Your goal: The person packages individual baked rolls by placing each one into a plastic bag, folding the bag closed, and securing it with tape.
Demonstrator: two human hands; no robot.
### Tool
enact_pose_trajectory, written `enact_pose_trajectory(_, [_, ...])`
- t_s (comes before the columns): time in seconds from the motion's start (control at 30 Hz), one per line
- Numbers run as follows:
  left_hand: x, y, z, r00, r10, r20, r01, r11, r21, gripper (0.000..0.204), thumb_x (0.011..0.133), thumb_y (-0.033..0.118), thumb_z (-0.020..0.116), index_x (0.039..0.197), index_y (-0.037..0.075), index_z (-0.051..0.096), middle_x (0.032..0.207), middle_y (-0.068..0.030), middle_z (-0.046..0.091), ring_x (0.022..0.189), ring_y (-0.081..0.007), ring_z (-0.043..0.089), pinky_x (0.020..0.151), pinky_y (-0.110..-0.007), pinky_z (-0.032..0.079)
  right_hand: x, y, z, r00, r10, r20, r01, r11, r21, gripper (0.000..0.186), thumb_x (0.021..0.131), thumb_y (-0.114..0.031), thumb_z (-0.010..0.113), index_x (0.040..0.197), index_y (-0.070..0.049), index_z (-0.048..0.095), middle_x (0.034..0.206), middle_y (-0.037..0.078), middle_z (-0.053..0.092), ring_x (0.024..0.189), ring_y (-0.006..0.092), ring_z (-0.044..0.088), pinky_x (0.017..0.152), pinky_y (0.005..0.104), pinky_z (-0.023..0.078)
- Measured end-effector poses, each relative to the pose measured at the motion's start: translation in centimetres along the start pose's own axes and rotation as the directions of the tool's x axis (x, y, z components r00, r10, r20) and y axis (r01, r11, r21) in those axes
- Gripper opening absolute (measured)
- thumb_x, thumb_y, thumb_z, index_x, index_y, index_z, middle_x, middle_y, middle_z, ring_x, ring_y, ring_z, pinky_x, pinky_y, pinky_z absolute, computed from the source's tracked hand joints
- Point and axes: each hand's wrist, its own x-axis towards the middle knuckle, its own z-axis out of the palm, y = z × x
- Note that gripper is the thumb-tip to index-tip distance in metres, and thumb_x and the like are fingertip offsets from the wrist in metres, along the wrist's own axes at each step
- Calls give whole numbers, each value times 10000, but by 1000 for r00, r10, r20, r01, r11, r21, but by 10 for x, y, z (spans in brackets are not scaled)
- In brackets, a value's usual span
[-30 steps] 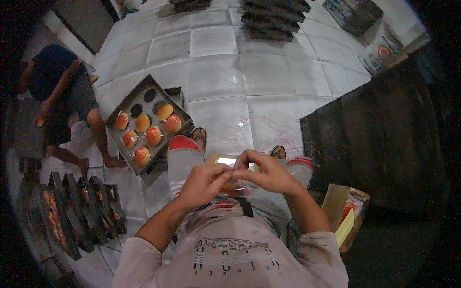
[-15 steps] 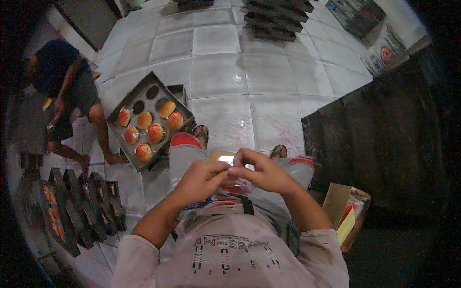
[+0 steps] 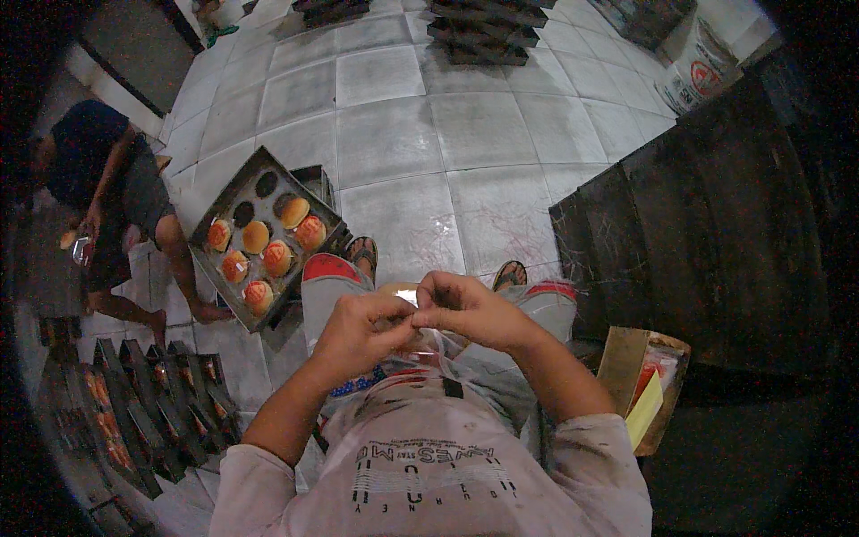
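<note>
Here, a clear plastic bag (image 3: 428, 345) sits in the person's lap, near the middle of the view, with its mouth gathered up between both hands. The left hand (image 3: 362, 329) and the right hand (image 3: 465, 309) meet over it, the fingers of each pinched shut on the thin film at the top. Something pale shows just beyond the knuckles, perhaps a bun inside the bag, though it is too hidden to be sure.

As a judgement, the film looks slick and flimsy, so it could slip out of the pinch or tear if the hands pull apart too hard, and whatever is inside could drop to the tiled floor (image 3: 420, 143) between the sandalled feet.

To the left, just beside the person's knee, a dark metal baking tray (image 3: 224, 300) with round hollows holds several glossy orange-brown buns (image 3: 277, 258); a few far hollows are bare. More dark trays (image 3: 134, 403) stand stacked on edge at the near left. Another person (image 3: 107, 179) crouches at the far left. On the right, a small cardboard box (image 3: 626, 358) holds red and yellow packets, next to a dark, scuffed slab. The floor tiles are pale, square and worn.
</note>
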Motion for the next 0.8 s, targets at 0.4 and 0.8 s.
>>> enact_pose_trajectory(0.4, [-20,-40,-21,894,-306,-326,-53,651,-757,292,933,230,489,1063,-16,576,993,-120,637,908,-207,625,864,-332,480,-16,39,-135,770,10,-638,-483,663,-572,215,793,-186,655,877,0,587,854,58,583,790,145,552,717,297,461])
enact_pose_trajectory(0.8, [-38,-50,-43,604,-296,-740,-347,738,-579,214,920,186,514,1011,15,606,1027,-72,620,911,-180,608,825,-307,470,102,-15,24,881,-301,-364,260,953,-157,138,808,-114,614,871,2,653,883,70,583,893,155,544,808,282,423])
